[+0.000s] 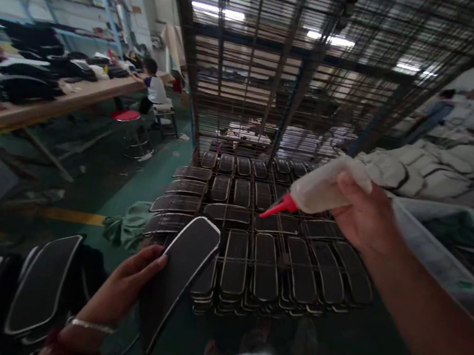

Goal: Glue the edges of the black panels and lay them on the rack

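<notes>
My left hand (pixel 134 276) grips a dark, rounded panel (pixel 179 271) by its left edge, thumb on the face. A white line runs along the panel's top and part of its rim. In my right hand (pixel 363 215) is a translucent squeeze bottle (pixel 327 184), tilted down to the left. Its red nozzle (pixel 280 205) points toward the panel but stays apart from it. Just beyond, similar dark panels (pixel 235 260) with pale outlines lie in rows on layered wire shelves.
A tall wire rack (pixel 257 65) rises ahead. More dark panels (pixel 44 284) are stacked at lower left. A green cloth (pixel 132 226) lies on the floor. At right stands a white bin (pixel 420 228); people work at a table (pixel 81 95) on the left.
</notes>
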A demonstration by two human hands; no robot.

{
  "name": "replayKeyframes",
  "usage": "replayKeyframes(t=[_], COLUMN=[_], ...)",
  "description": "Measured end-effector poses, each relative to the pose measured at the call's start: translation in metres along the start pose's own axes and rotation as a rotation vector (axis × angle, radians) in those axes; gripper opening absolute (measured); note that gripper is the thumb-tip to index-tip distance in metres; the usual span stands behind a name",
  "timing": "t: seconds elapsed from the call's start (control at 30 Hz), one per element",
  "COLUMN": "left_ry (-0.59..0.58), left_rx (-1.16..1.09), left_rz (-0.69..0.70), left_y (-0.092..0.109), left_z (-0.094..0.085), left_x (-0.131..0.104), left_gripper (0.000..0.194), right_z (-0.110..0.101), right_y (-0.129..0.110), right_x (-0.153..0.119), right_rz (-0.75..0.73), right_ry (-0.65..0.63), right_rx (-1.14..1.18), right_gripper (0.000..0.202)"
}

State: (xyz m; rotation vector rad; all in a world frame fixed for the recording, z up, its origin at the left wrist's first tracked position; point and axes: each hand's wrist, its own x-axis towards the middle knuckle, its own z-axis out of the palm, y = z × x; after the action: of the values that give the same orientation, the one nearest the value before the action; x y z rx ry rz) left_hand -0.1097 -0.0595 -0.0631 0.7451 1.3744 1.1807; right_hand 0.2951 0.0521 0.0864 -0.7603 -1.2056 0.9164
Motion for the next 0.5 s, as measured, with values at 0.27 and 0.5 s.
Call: replayKeyframes(t=[0.27, 0.5], left_ry=[-0.389, -0.401], left_rx=[0.098, 0.167], left_rz=[-0.084, -0.147], left_y=[0.038, 0.054], left_z=[0.060, 0.082], left_x=[-0.020, -0.036], left_gripper=[0.046, 0.038], right_z=[0.015, -0.005], right_y=[-0.030, -0.028], right_x=[0.003, -0.001], right_rz=[-0.110, -0.037], right_ry=[-0.260, -0.347], right_rx=[-0.159, -0.151], right_gripper=[0.057, 0.058])
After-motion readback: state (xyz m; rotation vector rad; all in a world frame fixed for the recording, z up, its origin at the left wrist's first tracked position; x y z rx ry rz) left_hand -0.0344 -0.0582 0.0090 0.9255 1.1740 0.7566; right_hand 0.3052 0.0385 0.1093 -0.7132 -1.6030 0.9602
